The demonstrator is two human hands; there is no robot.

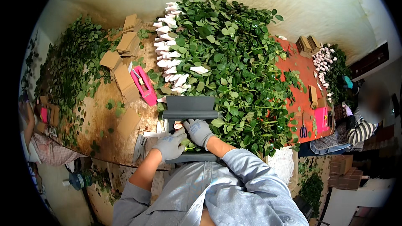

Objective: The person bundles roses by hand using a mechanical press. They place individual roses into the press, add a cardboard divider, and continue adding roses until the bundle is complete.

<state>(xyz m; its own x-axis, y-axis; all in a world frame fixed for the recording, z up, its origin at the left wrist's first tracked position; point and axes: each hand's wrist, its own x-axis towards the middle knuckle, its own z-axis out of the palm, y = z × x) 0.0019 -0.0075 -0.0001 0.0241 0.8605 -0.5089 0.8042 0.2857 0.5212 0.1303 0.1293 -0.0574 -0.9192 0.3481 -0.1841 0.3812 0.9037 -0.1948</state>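
Observation:
Before me on the table is a dark grey padded stand (191,106) with a raised back and a front bar. Inside it lies a pale pink rose (178,126), its green leaves partly covered by my hands. My left hand (171,145), in a grey glove, is at the left of the stand, its fingers reaching towards the bloom. Just right of the bloom, my gloved right hand (198,132) bends down over the stems. Whether either hand grips a stem is hidden. Left of the hands are white sleeves (160,128) and a grey tool or holder (139,147).
Behind the stand spreads a large pile of leafy rose stems (226,53) with white-sleeved heads (168,55). A pink tape dispenser (143,86) and cardboard sheets (125,77) lie left. Scissors (303,130) rest on the red surface. Co-workers (361,128) sit at both sides.

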